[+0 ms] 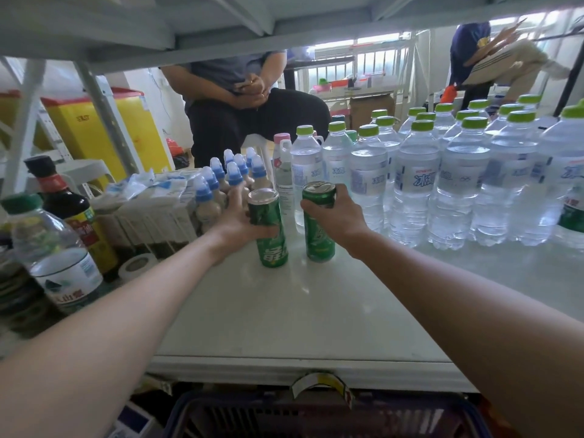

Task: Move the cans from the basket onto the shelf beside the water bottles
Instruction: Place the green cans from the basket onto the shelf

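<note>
Two green cans stand upright on the white shelf. My left hand is wrapped around the left can. The right can is gripped near its top by my right hand. Both cans sit just in front of the left end of a block of green-capped water bottles, which fills the back right of the shelf. The dark blue basket is below the shelf's front edge; its inside is hard to make out.
Small blue-capped bottles stand left of the cans, next to a tall pink-capped bottle. A dark sauce bottle and a clear bottle occupy the near left. A shelf board hangs overhead. A seated person is behind the shelf.
</note>
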